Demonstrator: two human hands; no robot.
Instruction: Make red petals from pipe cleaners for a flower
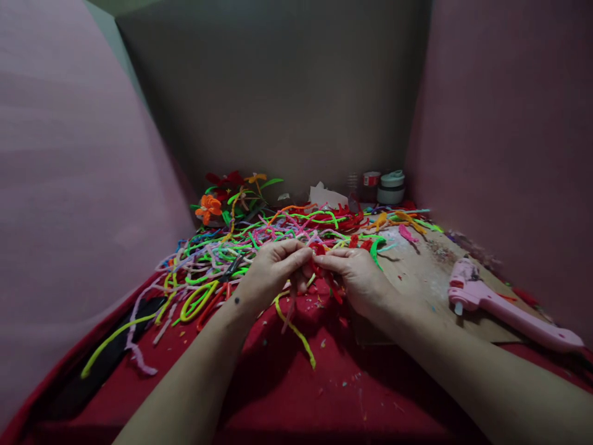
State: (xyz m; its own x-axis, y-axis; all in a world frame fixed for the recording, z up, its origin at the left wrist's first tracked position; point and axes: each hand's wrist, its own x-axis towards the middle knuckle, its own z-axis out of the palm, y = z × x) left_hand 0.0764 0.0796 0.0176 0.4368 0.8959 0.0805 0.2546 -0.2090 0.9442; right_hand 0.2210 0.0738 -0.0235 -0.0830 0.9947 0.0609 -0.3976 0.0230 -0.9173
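Note:
My left hand (288, 262) and my right hand (354, 272) meet at the middle of the table, their fingertips pinched together. Between them is a red pipe cleaner (317, 250), bent into a loop at the top, with a red end hanging below my right fingers. Both hands are closed on it; the curled lower fingers are partly hidden. A thin pinkish strand hangs beneath my left hand, and I cannot tell whether it is held. Just beyond the hands spreads a tangled heap of coloured pipe cleaners (273, 232).
A pink glue gun (503, 303) lies at the right on a brown board (417, 278). Pipe-cleaner flowers (209, 209) stand at the back left. A lidded pale-green container (391, 188) is at the back right. Red cloth (333, 389) covers the table; pink sheets (69, 185) flank it.

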